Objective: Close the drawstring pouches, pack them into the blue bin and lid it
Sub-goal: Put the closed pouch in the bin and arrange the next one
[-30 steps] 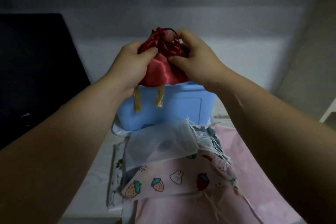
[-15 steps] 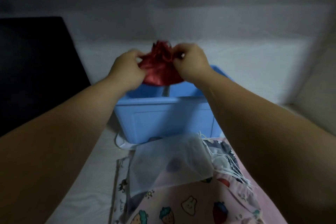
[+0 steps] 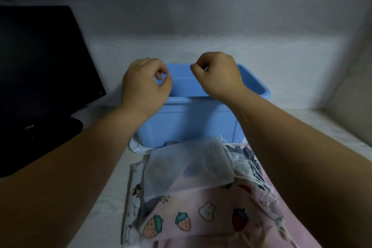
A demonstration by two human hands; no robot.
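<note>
The blue bin (image 3: 191,121) stands open in the middle of the white surface. Both my hands hover over its near rim with fingers curled and nothing in them: my left hand (image 3: 145,84) at the left corner, my right hand (image 3: 217,74) toward the middle. The red satin pouch is out of sight; the bin's inside is hidden from this angle. In front of the bin lies a heap of pouches: a sheer white mesh pouch (image 3: 187,167) on top, a pink strawberry-print pouch (image 3: 201,219) below it, and a dark patterned one (image 3: 243,152) with white cords at the right.
A black monitor (image 3: 40,66) on its stand fills the left side. A white lid edge (image 3: 134,148) shows under the bin's front left corner. A grey wall rises behind, and a panel closes the right side.
The red pouch that both hands held above the bin is gone from view, and both hands now hang empty over the rim. The view has tilted down.
</note>
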